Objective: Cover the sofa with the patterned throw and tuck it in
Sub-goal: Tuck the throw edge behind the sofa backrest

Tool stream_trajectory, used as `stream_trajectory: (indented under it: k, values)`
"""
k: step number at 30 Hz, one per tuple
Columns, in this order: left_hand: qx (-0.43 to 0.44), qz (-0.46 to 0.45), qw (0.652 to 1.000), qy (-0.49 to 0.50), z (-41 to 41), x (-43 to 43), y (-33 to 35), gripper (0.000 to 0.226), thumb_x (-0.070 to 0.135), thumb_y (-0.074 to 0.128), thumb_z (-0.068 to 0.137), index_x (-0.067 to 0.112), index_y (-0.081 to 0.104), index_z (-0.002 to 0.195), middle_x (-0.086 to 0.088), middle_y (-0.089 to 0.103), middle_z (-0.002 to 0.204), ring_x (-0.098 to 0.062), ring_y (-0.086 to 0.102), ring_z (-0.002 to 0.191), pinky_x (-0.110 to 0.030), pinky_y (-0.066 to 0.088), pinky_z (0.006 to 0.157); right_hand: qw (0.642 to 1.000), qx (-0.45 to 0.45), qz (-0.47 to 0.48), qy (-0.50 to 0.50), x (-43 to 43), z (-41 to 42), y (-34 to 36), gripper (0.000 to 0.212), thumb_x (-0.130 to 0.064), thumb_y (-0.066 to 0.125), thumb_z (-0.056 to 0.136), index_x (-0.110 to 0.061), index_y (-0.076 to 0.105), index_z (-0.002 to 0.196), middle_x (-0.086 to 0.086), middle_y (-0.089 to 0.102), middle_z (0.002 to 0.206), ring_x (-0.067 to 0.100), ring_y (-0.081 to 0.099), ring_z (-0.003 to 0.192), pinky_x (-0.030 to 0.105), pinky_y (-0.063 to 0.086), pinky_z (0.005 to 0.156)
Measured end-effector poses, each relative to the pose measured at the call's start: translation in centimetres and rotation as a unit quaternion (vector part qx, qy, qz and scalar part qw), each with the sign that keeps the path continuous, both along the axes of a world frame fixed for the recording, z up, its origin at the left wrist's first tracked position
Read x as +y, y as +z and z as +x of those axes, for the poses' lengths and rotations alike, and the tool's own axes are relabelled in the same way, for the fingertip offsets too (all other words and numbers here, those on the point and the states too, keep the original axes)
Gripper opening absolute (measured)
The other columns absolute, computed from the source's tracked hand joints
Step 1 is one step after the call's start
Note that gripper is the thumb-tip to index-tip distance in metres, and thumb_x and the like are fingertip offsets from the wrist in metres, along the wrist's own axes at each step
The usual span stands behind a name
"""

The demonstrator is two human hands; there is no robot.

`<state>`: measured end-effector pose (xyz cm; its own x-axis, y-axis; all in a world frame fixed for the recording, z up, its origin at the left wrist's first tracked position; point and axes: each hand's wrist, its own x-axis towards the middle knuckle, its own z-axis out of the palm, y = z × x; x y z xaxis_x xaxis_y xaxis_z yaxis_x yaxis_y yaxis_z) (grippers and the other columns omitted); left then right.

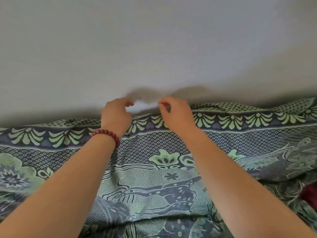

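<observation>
Covering the sofa back (itself hidden) with the patterned throw, top border by the wall. Reaching to that border with left hand and right hand, fingers curled; cannot tell if pinching cloth. Next, probably pushing the border down behind.

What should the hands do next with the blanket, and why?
Probably push the throw down along the wall. The left hand and right hand are at its top edge, fingers curled, and that edge lies wavy and bunched on both sides.
</observation>
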<state>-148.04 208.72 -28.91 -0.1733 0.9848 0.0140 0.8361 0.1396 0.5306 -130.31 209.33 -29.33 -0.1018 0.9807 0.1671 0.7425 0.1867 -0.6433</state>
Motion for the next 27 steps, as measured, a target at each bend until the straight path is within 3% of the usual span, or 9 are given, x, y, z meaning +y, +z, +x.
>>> stream_trajectory:
  k: [5,10,17,21,24,26,27]
  values:
    - [-0.123,0.021,0.992,-0.033,7.7,-0.5,1.5,0.023,0.017,0.069,0.084,0.022,0.067,0.106,0.006,0.066,0.107,-0.012,0.06,0.097,-0.025,0.047,0.085,0.998,0.063,0.019,-0.022,-1.1,4.7,1.0,0.015,-0.016,0.059,0.091,-0.009,0.071,0.098,0.005,0.073,0.093,0.018,0.067,0.085,0.033,0.052,0.08]
    - [-0.145,0.029,0.987,-0.058,15.7,-1.6,2.1,0.025,0.017,0.073,0.08,0.019,0.067,0.104,0.001,0.069,0.103,-0.015,0.064,0.097,-0.031,0.051,0.089,0.997,0.071,0.027,-0.023,-1.7,11.6,1.7,0.015,-0.013,0.061,0.089,-0.009,0.071,0.1,0.006,0.073,0.095,0.018,0.067,0.088,0.023,0.047,0.08]
    - [-0.111,0.057,0.992,-0.004,26.3,-3.0,1.6,0.027,0.02,0.072,0.08,0.018,0.067,0.107,0.0,0.069,0.106,-0.016,0.065,0.099,-0.032,0.05,0.09,0.994,0.102,0.024,0.018,-0.8,22.1,1.6,0.016,-0.009,0.062,0.087,-0.009,0.072,0.1,0.007,0.074,0.097,0.019,0.068,0.088,0.017,0.043,0.079]
    - [-0.101,0.057,0.993,0.035,30.0,-3.4,1.4,0.029,0.018,0.07,0.083,0.016,0.065,0.112,-0.001,0.067,0.112,-0.018,0.062,0.104,-0.027,0.046,0.09,0.992,0.114,-0.01,0.045,-0.2,26.3,1.5,0.023,-0.003,0.058,0.086,-0.012,0.072,0.103,0.005,0.073,0.099,0.017,0.067,0.092,0.024,0.049,0.087]
    - [-0.086,0.046,0.994,0.047,31.0,-3.7,1.3,0.031,0.016,0.067,0.085,0.018,0.062,0.116,0.0,0.066,0.117,-0.018,0.06,0.107,-0.024,0.044,0.089,0.994,0.091,-0.038,0.057,0.2,28.5,1.2,0.028,-0.001,0.057,0.084,-0.011,0.07,0.107,0.004,0.072,0.104,0.015,0.066,0.097,0.02,0.045,0.087]
    - [-0.076,0.036,0.994,0.064,31.2,-3.6,1.1,0.032,0.012,0.063,0.088,0.021,0.061,0.118,0.002,0.063,0.122,-0.014,0.062,0.102,-0.016,0.043,0.08,0.993,0.058,-0.063,0.077,0.5,29.6,0.6,0.029,-0.005,0.061,0.085,-0.011,0.067,0.113,0.004,0.069,0.111,0.016,0.063,0.104,0.023,0.045,0.092]
    - [-0.07,0.027,0.994,0.076,31.1,-3.5,1.0,0.034,0.009,0.06,0.089,0.022,0.059,0.121,0.001,0.061,0.125,-0.008,0.062,0.089,-0.008,0.043,0.069,0.993,0.036,-0.074,0.087,0.5,30.0,0.3,0.03,-0.009,0.062,0.087,-0.011,0.065,0.117,0.004,0.067,0.116,0.017,0.061,0.108,0.027,0.045,0.096]
